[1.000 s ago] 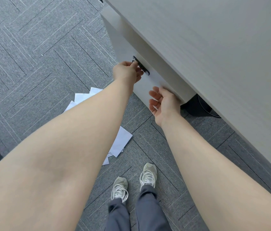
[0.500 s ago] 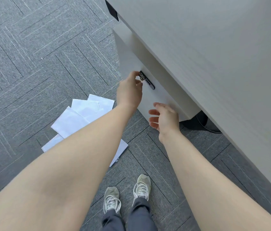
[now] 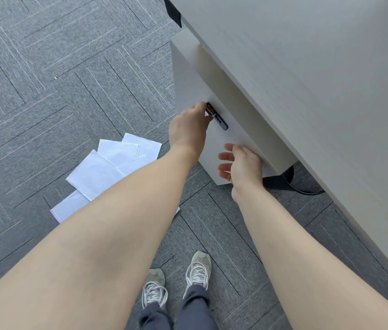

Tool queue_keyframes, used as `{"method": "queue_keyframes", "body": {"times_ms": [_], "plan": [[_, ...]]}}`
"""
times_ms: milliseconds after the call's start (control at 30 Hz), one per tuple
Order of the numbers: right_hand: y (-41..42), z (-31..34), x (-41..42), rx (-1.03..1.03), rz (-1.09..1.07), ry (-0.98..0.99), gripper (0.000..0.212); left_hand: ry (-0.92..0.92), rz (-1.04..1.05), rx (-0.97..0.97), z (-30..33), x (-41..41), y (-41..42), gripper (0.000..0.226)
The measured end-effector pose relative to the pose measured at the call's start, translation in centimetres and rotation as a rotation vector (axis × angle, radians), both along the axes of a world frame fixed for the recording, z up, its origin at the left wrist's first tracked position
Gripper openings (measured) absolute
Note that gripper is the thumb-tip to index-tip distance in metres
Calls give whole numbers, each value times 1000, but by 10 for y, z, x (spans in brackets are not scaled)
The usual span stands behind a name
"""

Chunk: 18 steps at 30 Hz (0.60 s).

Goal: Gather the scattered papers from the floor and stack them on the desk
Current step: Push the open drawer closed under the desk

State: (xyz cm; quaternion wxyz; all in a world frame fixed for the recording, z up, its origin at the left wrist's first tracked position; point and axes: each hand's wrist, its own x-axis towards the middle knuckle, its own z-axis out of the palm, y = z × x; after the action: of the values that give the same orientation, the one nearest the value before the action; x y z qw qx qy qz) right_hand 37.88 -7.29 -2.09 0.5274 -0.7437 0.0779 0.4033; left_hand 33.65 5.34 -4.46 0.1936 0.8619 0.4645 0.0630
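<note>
Several white papers lie overlapped on the grey carpet, left of my left forearm, which hides their near edge. The pale wooden desk fills the upper right. Under it stands a white drawer cabinet with a dark lock on its front. My left hand has its fingertips pinched on the lock's upper end. My right hand hovers with spread fingers by the cabinet's lower front corner, holding nothing.
My two shoes stand on the carpet at the bottom centre. A black chair base or cable lies under the desk, right of the cabinet. A dark bracket sits at the desk's far corner.
The view has shifted so the cabinet and papers sit lower and more to the right. My left hand stays at the lock; my right hand has come off the cabinet's edge, fingers spread.
</note>
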Motion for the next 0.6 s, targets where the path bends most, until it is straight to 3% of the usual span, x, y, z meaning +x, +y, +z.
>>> {"method": "queue_keyframes", "body": {"times_ms": [267, 433, 600], "plan": [[0, 2, -1, 9, -3, 3, 28, 111, -71, 54, 1, 1, -4, 29], [1, 4, -1, 12, -23, 13, 29, 179, -88, 65, -3, 3, -5, 17], [1, 3, 0, 21, -38, 24, 28, 96, -49, 55, -8, 4, -4, 16]]}}
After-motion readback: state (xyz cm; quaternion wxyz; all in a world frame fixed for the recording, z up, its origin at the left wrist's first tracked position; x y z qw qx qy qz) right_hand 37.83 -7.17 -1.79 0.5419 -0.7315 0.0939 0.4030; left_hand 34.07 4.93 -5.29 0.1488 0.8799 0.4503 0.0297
